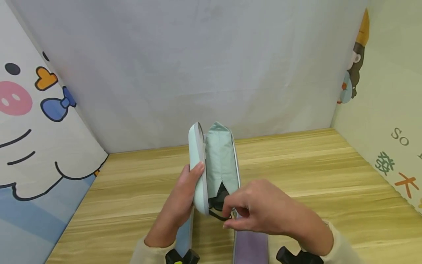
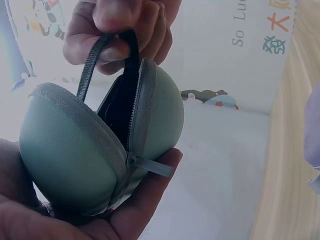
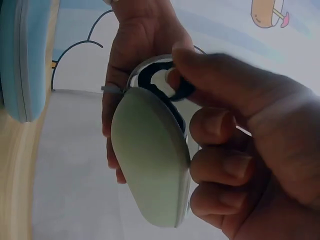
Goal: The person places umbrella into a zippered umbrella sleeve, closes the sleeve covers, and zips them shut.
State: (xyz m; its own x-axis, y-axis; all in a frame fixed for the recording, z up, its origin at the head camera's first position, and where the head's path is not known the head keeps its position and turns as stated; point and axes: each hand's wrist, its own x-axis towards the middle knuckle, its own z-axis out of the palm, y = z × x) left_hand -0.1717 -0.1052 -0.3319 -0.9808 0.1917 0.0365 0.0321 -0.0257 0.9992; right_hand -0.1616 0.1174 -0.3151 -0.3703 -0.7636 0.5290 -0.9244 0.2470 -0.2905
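Observation:
My left hand [image 1: 179, 196] holds a mint-green zippered hard case [image 1: 196, 146] upright over the table, its fingers and palm wrapped round the lower shell. The case stands unzipped and parted, showing a pale green fabric lining [image 1: 218, 154]. Something black [image 1: 218, 201] lies inside at the near end. A black strap loop [image 2: 90, 67] comes out of the opening, and my right hand [image 1: 263, 209] pinches it between thumb and forefinger. In the right wrist view its other fingers curl beside the shell. A grey zipper pull [image 2: 155, 166] hangs at the end of the case.
On the wooden table [image 1: 296, 165], a blue case [image 1: 184, 234] lies below my left hand and a purple one [image 1: 251, 247] below my right. White cloth [image 1: 211, 73] closes off the back; printed panels stand at left [image 1: 29, 154] and right [image 1: 389, 110].

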